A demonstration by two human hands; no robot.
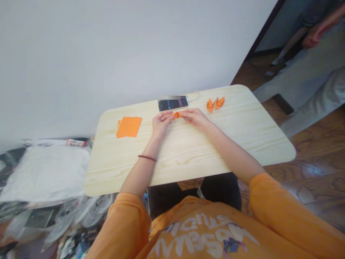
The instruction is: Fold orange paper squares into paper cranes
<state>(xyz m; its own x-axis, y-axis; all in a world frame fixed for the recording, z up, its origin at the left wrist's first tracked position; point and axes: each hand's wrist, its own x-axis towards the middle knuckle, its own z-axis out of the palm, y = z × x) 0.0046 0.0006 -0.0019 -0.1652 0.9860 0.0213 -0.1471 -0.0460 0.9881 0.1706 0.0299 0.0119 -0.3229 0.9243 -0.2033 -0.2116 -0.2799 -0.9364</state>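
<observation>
Pale wall [121, 46] fills the far side. Against it, a light wood-grain table [242, 133] with rounded corners, the person seated at its near edge. Off the right end, another person stands, only partly in frame, one hand [311, 39] hanging low, clear of the table.

On the tabletop: both forearms reach in from the near edge. Left hand [159, 124] and right hand [196, 118] face each other near the far side. Well to the left of them, a few orange square sheets [129, 127], loosely stacked, edges misaligned. Just beyond the hands, a dark phone [172, 104], lying flat, screen lit. To the right, two folded orange shapes [216, 104] with pointed tips, side by side.

Smallest: a small folded piece [176, 115] of orange, pinched between the fingertips of both hands. Each grip is narrow, closed on one end. Its long axis appears to run left to right, along the line joining the hands; neither is clearly nearer. Fold details too small to read; whether it touches the wood, cannot tell.
</observation>
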